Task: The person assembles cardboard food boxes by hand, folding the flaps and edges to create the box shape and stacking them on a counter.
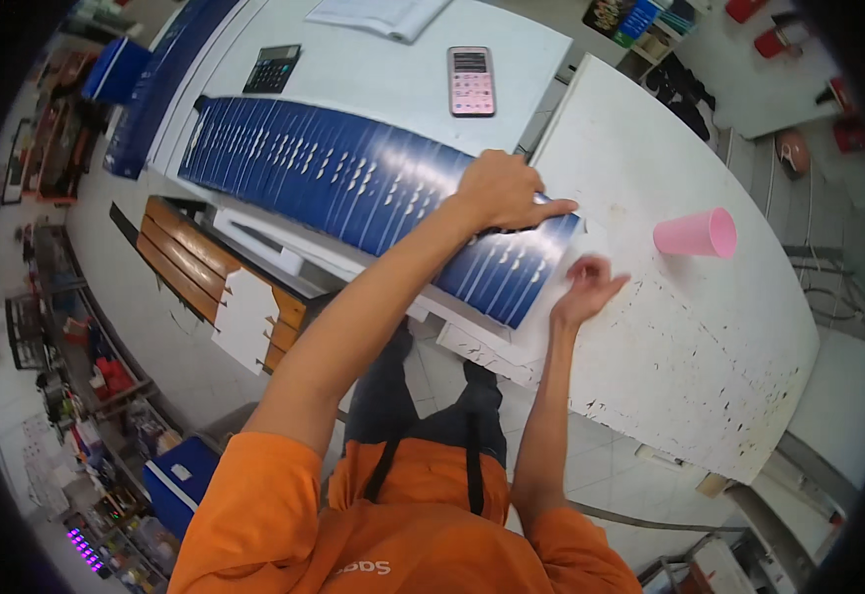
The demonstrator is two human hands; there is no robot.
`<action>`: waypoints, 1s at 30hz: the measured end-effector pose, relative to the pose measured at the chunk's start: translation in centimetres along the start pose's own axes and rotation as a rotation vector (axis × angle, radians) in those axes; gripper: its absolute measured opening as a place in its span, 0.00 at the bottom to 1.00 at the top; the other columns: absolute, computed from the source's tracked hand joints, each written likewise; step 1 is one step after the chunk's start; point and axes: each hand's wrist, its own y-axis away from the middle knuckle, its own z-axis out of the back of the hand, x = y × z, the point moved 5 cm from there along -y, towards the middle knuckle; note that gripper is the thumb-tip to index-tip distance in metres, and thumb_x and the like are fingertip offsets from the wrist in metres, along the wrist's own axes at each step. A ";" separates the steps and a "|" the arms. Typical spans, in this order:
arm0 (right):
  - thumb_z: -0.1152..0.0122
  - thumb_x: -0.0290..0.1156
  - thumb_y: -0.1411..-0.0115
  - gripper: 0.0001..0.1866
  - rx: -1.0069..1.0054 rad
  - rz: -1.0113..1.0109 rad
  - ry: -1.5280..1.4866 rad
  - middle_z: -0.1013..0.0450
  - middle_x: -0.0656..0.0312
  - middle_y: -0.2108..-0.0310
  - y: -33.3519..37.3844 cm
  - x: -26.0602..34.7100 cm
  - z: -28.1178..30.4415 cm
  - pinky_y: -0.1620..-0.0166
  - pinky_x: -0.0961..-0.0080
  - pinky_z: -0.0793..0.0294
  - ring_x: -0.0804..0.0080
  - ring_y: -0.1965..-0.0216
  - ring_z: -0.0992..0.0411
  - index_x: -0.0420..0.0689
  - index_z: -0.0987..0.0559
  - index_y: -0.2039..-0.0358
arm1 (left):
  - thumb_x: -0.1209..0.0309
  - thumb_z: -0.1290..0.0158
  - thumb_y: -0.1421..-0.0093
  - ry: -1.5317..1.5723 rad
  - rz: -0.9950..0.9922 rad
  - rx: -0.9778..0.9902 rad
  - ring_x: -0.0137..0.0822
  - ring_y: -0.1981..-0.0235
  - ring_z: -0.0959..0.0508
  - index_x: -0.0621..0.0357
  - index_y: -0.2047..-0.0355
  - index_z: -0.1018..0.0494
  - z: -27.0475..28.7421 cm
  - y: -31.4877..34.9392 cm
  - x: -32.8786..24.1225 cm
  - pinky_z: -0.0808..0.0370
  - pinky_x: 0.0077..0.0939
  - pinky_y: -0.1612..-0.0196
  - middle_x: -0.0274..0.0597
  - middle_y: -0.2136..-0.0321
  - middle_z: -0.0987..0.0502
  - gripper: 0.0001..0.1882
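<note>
A long fanned row of dark blue printed sheets [353, 183] lies overlapped across a white table [393, 84]. My left hand [502, 190] presses flat on the near end of the row, fingers pointing right. My right hand [589, 285] hovers just past that end, fingers loosely spread, its fingertips at the edge of the last blue sheet; whether it grips a sheet I cannot tell. Both forearms reach up from my orange shirt.
A pink plastic cup [696, 234] lies on its side on the worn white round table [690, 337] to the right. A pink phone [471, 81], a black calculator [272, 68] and a white booklet [378, 15] sit on the far table. Wooden drawers [205, 267] stand below.
</note>
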 end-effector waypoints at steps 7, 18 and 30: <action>0.67 0.64 0.28 0.35 -0.478 -0.346 -0.016 0.27 0.64 0.72 4.9 -0.3 1.2 0.60 0.76 0.28 0.77 0.68 0.29 0.46 0.24 0.68 | 0.44 0.40 0.43 0.384 -0.282 -0.973 0.51 0.69 0.18 0.53 0.74 0.18 3.7 6.3 3.8 0.21 0.46 0.63 0.52 0.75 0.20 0.24; 0.51 0.57 0.28 0.32 -1.047 -0.506 0.941 0.48 0.73 0.87 33.5 9.3 -1.5 0.82 0.81 0.51 0.81 0.87 0.48 0.53 0.38 0.86 | 0.60 0.41 0.37 -0.085 2.050 -0.939 0.63 0.40 0.33 0.65 0.37 0.40 -24.2 56.3 52.2 0.32 0.50 0.38 0.67 0.42 0.35 0.34; 0.41 0.34 0.30 0.14 0.779 -0.881 1.424 0.20 0.60 0.69 27.8 0.3 -21.6 0.60 0.78 0.27 0.79 0.66 0.26 0.34 0.17 0.61 | 0.70 0.48 0.31 0.383 1.582 -1.134 0.53 0.73 0.17 0.65 0.54 0.20 -26.5 62.7 41.0 0.23 0.41 0.68 0.57 0.74 0.18 0.13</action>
